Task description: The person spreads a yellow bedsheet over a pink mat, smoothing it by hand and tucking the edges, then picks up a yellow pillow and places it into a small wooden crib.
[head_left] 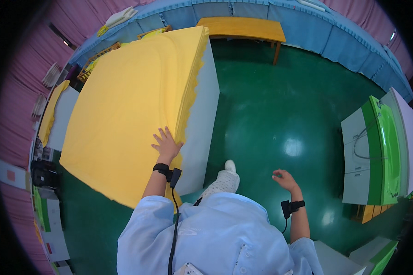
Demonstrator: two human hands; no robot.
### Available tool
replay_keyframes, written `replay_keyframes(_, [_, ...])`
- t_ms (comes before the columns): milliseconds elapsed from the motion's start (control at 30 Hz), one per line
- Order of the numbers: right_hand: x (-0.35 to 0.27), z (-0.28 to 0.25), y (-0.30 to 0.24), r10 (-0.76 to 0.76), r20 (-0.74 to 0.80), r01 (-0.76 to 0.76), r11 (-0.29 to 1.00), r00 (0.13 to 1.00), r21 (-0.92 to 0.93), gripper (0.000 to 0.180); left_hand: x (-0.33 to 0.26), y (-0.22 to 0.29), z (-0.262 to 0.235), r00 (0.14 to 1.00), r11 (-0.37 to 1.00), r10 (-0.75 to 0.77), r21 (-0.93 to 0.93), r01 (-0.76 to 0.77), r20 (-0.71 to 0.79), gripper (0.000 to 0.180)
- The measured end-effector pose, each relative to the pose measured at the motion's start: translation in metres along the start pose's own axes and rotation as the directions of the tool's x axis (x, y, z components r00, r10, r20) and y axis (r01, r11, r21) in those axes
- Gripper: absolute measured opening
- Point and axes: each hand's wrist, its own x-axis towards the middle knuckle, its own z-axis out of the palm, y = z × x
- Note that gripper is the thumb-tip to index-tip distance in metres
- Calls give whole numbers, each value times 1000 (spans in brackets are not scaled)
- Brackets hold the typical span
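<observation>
Here, I see the stack of yellow sheets (128,110), thin and matte with a ragged, layered right edge, lying flat on a white table (202,133) at about ten o'clock from the body. The left hand (166,145) rests on it palm-down with fingers spread and holding nothing, apparently to steady the top sheet near its corner. The right hand (285,179), at three o'clock, hangs free and loosely curled above the glossy green floor (270,110). A wooden bench (243,27) stands at twelve o'clock.
</observation>
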Motion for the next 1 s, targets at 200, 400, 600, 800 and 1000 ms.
replay_keyframes(200, [102,-82,10,10,-45,-14,997,999,-78,32,108,62,-13,998,997,-49,65,51,-42,92])
replay_keyframes(400, [191,-193,-27,142,-87,-152,981,986,-121,27,235,135,-38,991,999,-17,34,22,-131,89])
replay_keyframes(600, [297,-262,-35,107,-126,-119,989,986,-88,23,352,209,-57,977,993,-97,44,107,-193,83])
replay_keyframes(800, [483,-350,-13,107,171,-72,977,979,-202,24,458,269,-68,925,990,-111,39,134,-364,68])
replay_keyframes(1000, [659,-417,-139,-173,145,212,922,974,-325,25,506,300,-103,881,961,-275,-128,244,-384,31])
